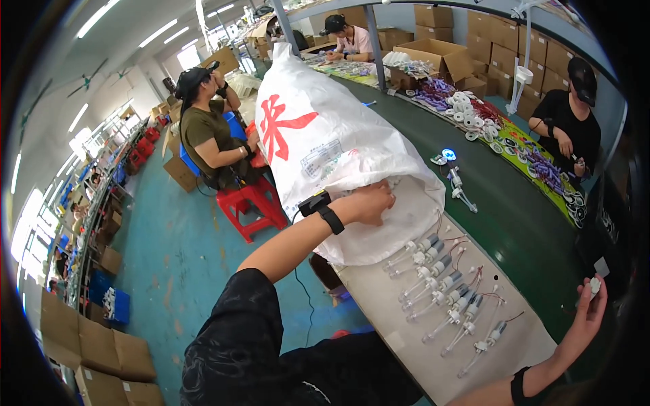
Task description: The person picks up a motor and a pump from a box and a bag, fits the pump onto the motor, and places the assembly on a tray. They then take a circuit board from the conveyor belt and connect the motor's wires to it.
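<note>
My left hand [371, 204] is in the mouth of a big white woven sack [338, 135] with red print, which lies on the bench. Its fingers are bent and partly hidden by the sack's folds; what they grip does not show. At the far right, my right hand [588, 310] is raised, pinching a small white plastic part [595, 287] between thumb and fingers. Several small pump-like assemblies [452, 298], each with a grey motor, white fitting, clear tube and thin wires, lie in a row on the pale board [399, 345] between my hands.
A green conveyor belt [501, 230] runs beyond the board, carrying one assembly with a lit blue light [448, 155]. Across it, purple and white parts [467, 108] are heaped. Co-workers sit at left, back and right. A red stool [252, 203] stands left of the sack.
</note>
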Demonstrator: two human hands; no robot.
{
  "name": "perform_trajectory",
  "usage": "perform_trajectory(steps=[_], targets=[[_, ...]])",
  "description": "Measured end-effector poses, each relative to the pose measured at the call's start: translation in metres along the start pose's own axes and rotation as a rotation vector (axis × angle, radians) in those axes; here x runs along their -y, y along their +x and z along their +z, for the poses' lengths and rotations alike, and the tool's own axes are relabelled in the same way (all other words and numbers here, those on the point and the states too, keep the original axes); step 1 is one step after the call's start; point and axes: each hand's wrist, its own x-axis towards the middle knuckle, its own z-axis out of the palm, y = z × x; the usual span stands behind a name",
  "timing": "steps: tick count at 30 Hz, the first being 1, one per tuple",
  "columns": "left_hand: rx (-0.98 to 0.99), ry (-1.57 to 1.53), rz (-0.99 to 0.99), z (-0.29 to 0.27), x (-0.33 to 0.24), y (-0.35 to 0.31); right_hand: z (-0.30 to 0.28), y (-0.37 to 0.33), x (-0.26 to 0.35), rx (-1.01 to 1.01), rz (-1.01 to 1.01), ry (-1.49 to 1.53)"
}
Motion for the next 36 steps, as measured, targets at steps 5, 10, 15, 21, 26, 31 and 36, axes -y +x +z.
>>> perform_trajectory(steps=[5,10,15,21,26,31,36], targets=[[0.022,-0.295,-0.089,-0.04,-0.031,-0.008,0.003,-0.001,-0.001,0.007,0.014,0.02],[-0.34,-0.437,0.024,-0.049,-0.036,-0.015,0.006,0.001,-0.005,0.038,0.015,0.002],[-0.407,-1.095,-0.103,-0.095,-0.079,-0.007,0.01,0.0,-0.001,0.037,0.026,-0.008],[-0.477,-2.225,0.104,-0.085,-0.156,0.07,0.018,-0.004,0.006,0.018,0.031,0.002],[-0.189,-2.641,0.189,-0.08,-0.25,0.087,0.013,-0.003,0.008,-0.081,-0.039,-0.014],[0.279,-2.694,0.347,-0.064,-0.295,0.078,0.017,0.0,0.004,-0.183,0.031,0.198],[0.391,-2.627,0.403,-0.061,-0.287,0.088,0.022,-0.005,0.019,-0.133,0.028,0.166]])
